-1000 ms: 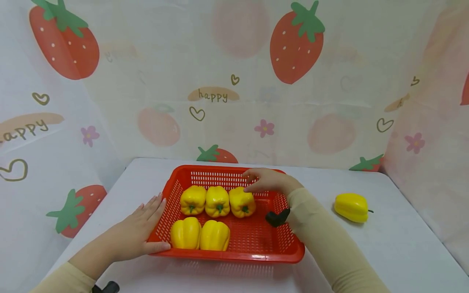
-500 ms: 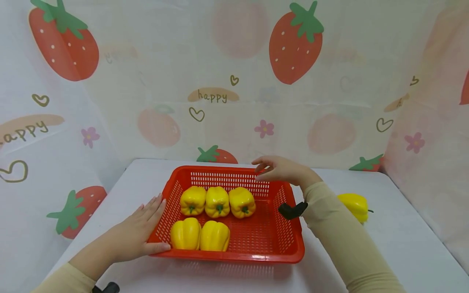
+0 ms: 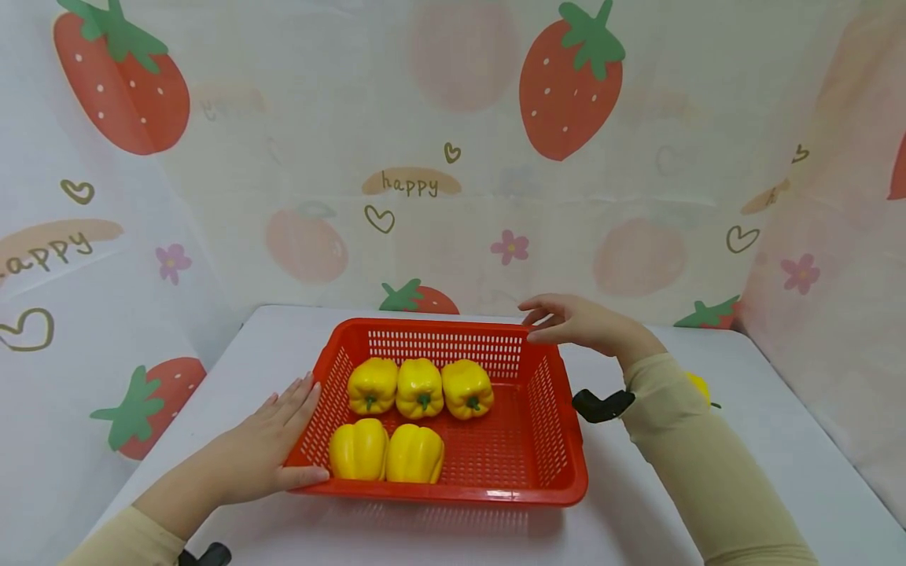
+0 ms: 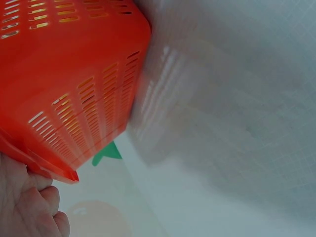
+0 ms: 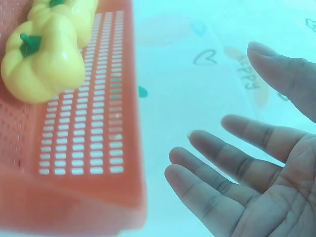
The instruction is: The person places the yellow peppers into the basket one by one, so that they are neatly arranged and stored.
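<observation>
A red plastic basket point(image 3: 510, 494) with slotted walls holds several yellow bell peppers. Three of them, such as the right-hand pepper point(image 3: 468, 389), stand in a back row with green stems towards me; two more, one being the front pepper point(image 3: 415, 454), lie at front left. My left hand point(image 3: 265, 444) rests along the basket's left rim, fingers straight, thumb on the front corner. Above the back right corner hovers my right hand point(image 3: 583, 324), its palm bare in the right wrist view and its fingers loosely spread. Another yellow bell pepper point(image 3: 699, 388) lies on the table, mostly behind the right sleeve.
The basket stands on a white table point(image 3: 793, 464). Strawberry-printed cloth point(image 3: 453, 118) hangs behind the table and at both sides. A black wrist mount point(image 3: 603, 405) sticks out from the right sleeve beside the basket's right wall.
My right hand has moved up and to the right, from beside the right-hand back pepper to above the back right corner. Its sleeve now covers most of the pepper outside. The left hand stays put.
</observation>
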`<state>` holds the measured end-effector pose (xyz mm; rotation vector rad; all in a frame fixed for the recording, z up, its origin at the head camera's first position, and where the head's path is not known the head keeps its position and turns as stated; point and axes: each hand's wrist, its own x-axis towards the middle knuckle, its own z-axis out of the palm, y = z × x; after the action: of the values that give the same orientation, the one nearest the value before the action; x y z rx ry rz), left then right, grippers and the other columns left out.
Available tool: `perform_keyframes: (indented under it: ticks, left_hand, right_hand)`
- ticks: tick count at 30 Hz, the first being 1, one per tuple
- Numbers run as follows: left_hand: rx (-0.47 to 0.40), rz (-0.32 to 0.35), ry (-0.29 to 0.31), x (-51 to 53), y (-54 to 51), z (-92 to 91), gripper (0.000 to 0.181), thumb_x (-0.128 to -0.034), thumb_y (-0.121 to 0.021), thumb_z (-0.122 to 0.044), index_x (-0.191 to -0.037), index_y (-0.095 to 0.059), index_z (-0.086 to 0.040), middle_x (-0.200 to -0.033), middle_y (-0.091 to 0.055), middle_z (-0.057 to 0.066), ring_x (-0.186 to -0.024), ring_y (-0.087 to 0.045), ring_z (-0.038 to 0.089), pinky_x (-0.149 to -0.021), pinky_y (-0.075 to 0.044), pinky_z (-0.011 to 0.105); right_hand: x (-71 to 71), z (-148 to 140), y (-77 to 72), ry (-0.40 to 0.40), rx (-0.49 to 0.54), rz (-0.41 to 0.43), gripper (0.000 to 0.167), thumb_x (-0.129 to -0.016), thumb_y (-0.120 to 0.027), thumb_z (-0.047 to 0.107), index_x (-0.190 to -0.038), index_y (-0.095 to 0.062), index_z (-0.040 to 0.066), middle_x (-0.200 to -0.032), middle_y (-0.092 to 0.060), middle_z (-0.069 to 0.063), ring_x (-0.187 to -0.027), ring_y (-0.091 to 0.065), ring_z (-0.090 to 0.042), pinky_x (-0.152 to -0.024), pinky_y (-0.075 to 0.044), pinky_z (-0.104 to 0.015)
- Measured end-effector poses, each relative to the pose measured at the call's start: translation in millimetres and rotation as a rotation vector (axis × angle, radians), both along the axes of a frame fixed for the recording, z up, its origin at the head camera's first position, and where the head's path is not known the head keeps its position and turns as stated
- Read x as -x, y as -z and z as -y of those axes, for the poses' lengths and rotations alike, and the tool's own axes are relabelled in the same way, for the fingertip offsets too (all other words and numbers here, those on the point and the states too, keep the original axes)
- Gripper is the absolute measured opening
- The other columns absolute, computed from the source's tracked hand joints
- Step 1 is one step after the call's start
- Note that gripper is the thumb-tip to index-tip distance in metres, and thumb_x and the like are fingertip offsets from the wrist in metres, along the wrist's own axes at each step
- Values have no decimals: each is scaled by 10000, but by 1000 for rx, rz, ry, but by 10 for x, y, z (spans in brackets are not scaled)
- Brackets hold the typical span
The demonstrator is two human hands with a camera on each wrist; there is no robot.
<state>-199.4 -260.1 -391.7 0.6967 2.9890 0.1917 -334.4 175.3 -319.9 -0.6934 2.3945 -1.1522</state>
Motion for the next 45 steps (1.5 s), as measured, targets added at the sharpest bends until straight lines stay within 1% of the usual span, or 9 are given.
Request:
perform_keyframes:
  ticks: [5, 11, 18, 24, 30, 39, 41, 42, 45]
  left_hand:
    - [1, 8, -3, -4, -18, -4, 1088, -715, -483, -750, -1456, -151, -25, -1516, -118, 160, -1378, -133, 323, -1076, -154, 549]
    - [5, 9, -4, -5, -18, -4, 1085, -718, -492, -742, -1457, -149, -26, -1516, -119, 159, -1379, -128, 327, -1077, -153, 547]
    - [4, 16, -12, -18, -35, -15, 1089, -714, -493, -743, -1456, -149, -25, -1515, -124, 160, -1379, -131, 325, -1077, -152, 545]
    - [-1, 16, -15, -27, -44, -19, 1087, -714, -500, -739, -1455, -155, -22, -1514, -124, 163, -1375, -141, 333, -1075, -156, 549]
    - [4, 10, -10, -21, -31, -21, 1086, -715, -494, -742, -1452, -163, -17, -1515, -120, 163, -1375, -142, 332, -1075, -160, 547]
    - [3, 0, -7, -22, -26, -21, 1079, -721, -498, -736, -1448, -176, -7, -1513, -125, 168, -1374, -142, 333, -1074, -168, 546]
    - [0, 1, -7, -22, -25, -20, 1078, -722, -500, -734, -1448, -176, -7, -1513, -126, 168, -1375, -141, 332, -1074, -167, 547]
    - [0, 1, -7, -22, -24, -18, 1077, -722, -500, -734, -1448, -174, -8, -1513, -125, 167, -1375, -139, 331, -1074, -165, 547]
    - [-1, 3, -8, -19, -17, -13, 1077, -722, -500, -734, -1451, -169, -13, -1514, -124, 163, -1376, -137, 328, -1074, -163, 548]
  right_hand:
    - [-29, -181, -5, 24, 14, -18, 584, -842, -657, 272, -1346, -409, 112, -1284, -475, -195, -1152, -486, -304, -953, -412, -484]
    - [-95, -391, -30, 60, 5, -41, 566, -856, -640, 289, -1346, -411, 124, -1246, -511, -130, -1110, -526, -285, -964, -401, -486]
    - [-169, -654, -24, 108, -11, -72, 559, -863, -632, 295, -1340, -408, 109, -1243, -510, -131, -1068, -558, -261, -953, -419, -467]
    - [-272, -868, 14, 140, -18, -71, 562, -873, -615, 308, -1344, -397, 92, -1254, -496, -150, -1073, -550, -280, -941, -435, -440]
    - [-395, -1089, 80, 187, -46, -69, 557, -885, -594, 321, -1349, -384, 97, -1260, -490, -159, -1074, -545, -296, -923, -446, -457]
    - [-548, -1388, 154, 250, -91, -116, 550, -901, -562, 337, -1355, -377, 87, -1265, -500, -159, -1121, -504, -329, -877, -479, -358]
    - [-582, -1448, 166, 250, -92, -137, 545, -910, -552, 318, -1357, -374, 64, -1259, -504, -177, -1107, -516, -322, -866, -486, -358]
    - [-598, -1477, 172, 259, -93, -140, 538, -910, -554, 314, -1352, -380, 63, -1253, -509, -174, -1095, -528, -298, -856, -490, -340]
    - [-647, -1571, 196, 262, -77, -140, 529, -919, -545, 277, -1350, -368, 26, -1243, -502, -205, -1047, -566, -235, -839, -507, -343]
